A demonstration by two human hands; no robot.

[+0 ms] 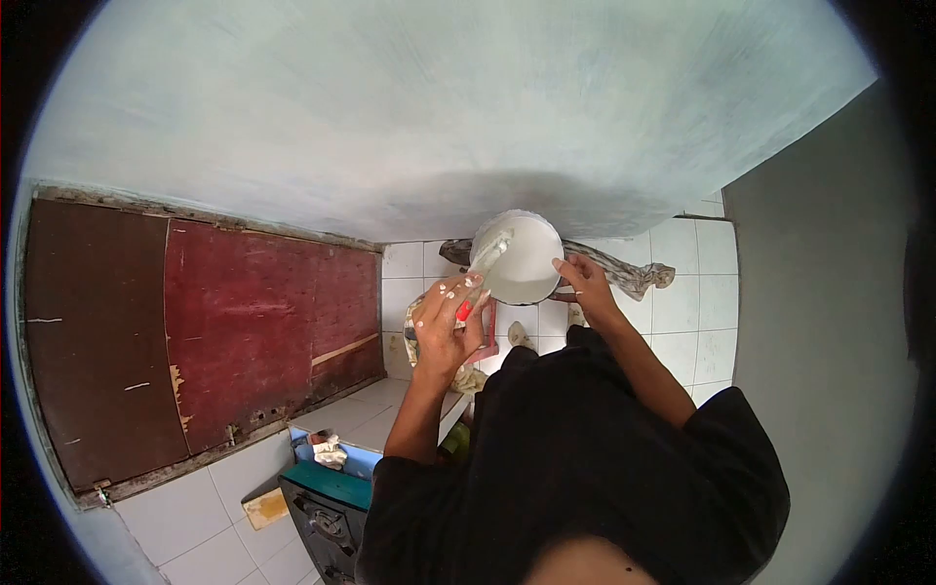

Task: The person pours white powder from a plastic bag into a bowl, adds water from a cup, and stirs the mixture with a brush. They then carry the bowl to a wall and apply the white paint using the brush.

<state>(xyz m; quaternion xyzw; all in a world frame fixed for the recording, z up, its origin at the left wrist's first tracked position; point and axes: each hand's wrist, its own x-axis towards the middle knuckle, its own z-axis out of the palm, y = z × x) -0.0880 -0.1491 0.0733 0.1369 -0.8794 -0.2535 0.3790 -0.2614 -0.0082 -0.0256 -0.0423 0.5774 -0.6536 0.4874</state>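
Observation:
My left hand (448, 320), spotted with white paint, is closed around a paintbrush (491, 252). Part of the brush's red handle shows between the fingers, and its white-coated head reaches over the left side of a round white bucket (548, 244). White paint appears to coat the inside of the bucket; the paint's depth is hard to judge. At the bucket's right side, my right hand (587, 289) grips the rim, thumb on top and fingers outside, partly hidden. The bucket is held up close to the wall.
A pale, streaky painted wall (439, 107) rises ahead. Crumpled dark cloth (629, 273) lies on the white tiled floor (673, 239) along its base. To the left is a red and brown wooden door (263, 331). A gas stove (327, 517) stands at the lower left.

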